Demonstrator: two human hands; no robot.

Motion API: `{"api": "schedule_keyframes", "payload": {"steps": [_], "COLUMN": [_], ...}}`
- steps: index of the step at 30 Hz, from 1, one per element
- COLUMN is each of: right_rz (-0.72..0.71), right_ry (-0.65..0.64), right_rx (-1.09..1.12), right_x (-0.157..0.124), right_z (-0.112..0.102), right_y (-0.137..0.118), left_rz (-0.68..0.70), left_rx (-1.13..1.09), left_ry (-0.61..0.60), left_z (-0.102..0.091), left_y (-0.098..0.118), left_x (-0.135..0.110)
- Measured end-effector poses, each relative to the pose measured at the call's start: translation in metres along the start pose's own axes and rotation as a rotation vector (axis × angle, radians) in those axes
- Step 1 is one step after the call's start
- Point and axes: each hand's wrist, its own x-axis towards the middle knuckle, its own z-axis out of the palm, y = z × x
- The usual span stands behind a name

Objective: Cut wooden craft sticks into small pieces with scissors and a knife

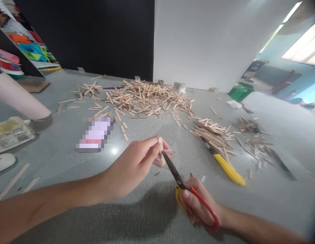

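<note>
Pinched between the thumb and fingers of my left hand (137,162) is a short wooden craft stick (160,141), held tilted near the middle of the table. My right hand (200,200) is wrapped round the handles of a pair of scissors (174,168), one handle red and the other yellow. The dark blades point up and left, their tips touching or overlapping the stick just below my left thumb. Whether the blades have cut into the wood I cannot tell. Another piece of stick (173,155) shows just beyond my left fingers.
A large heap of craft sticks (147,96) spreads along the back. Right of my hands lie a stack of sticks (213,134), a yellow-handled cutter (228,169) and wood scraps (259,145). A phone (96,134), a white mouse (4,162) and a pale roll (20,96) are at left.
</note>
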Motion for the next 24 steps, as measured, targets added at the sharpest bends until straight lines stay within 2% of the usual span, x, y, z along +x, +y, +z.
{"api": "schedule_keyframes", "payload": {"steps": [13, 19, 24], "right_rz": [-0.009, -0.021, -0.055], "right_ry": [-0.01, -0.068, -0.108], "right_rx": [0.032, 0.053, 0.107], "right_x": [0.006, 0.007, 0.009], "right_z": [0.001, -0.001, -0.005], "right_y": [-0.012, -0.017, -0.008], "left_rz": [-0.036, -0.014, 0.011], "left_rx": [-0.083, 0.033, 0.1], "left_ry": [-0.029, -0.085, -0.156], "left_z": [-0.001, -0.011, -0.018], "left_y": [-0.001, 0.002, 0.005], "left_x": [0.001, 0.005, 0.01]}}
